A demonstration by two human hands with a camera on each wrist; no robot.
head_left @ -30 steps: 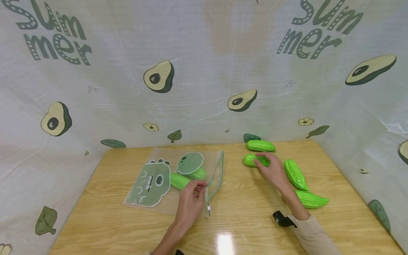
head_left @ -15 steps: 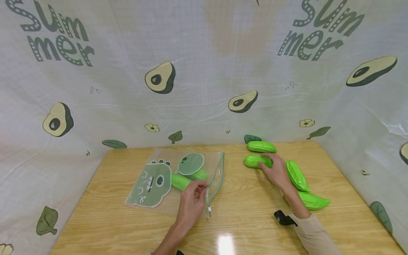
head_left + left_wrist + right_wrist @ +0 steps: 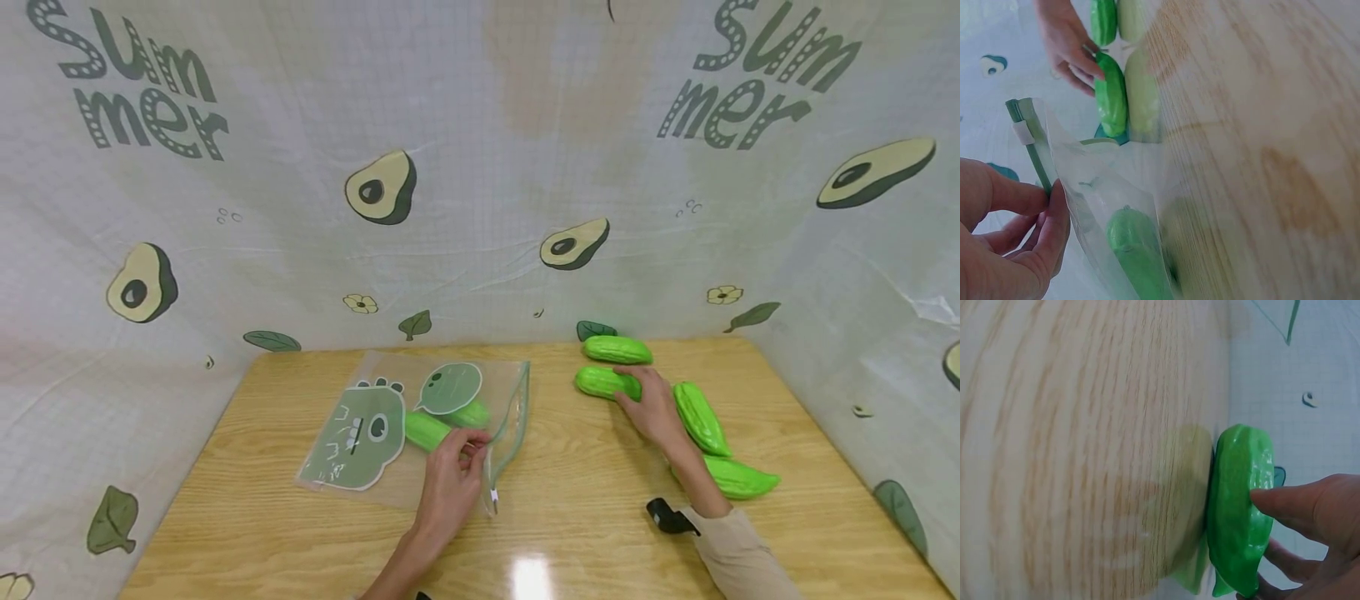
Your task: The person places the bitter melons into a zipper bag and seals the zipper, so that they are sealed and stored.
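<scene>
My left hand (image 3: 450, 483) pinches the mouth edge of a clear zip bag (image 3: 502, 471) printed with a green cartoon monster. Two bright green bitter melons lie inside, the nearer bitter melon (image 3: 424, 430) partly covered by my fingers. In the left wrist view, thumb and fingers hold the bag's green zip strip (image 3: 1038, 165), below its white slider (image 3: 1023, 132). Farther right, my right hand (image 3: 651, 407) grips the right end of a ridged bitter melon (image 3: 597, 381) low at the tabletop. In the right wrist view its thumb presses one side while fingers curl behind.
Another bitter melon (image 3: 617, 349) lies just behind the gripped one. Two more, a slanted bitter melon (image 3: 701, 418) and a tapered bitter melon (image 3: 738, 478), lie right of my right forearm. A printed cloth (image 3: 465, 275) rises behind the wooden table (image 3: 247, 508).
My right hand has shifted slightly right along the bitter melon, exposing more of its left part. The left hand keeps its pinch on the bag, and the whole head view has dropped slightly.
</scene>
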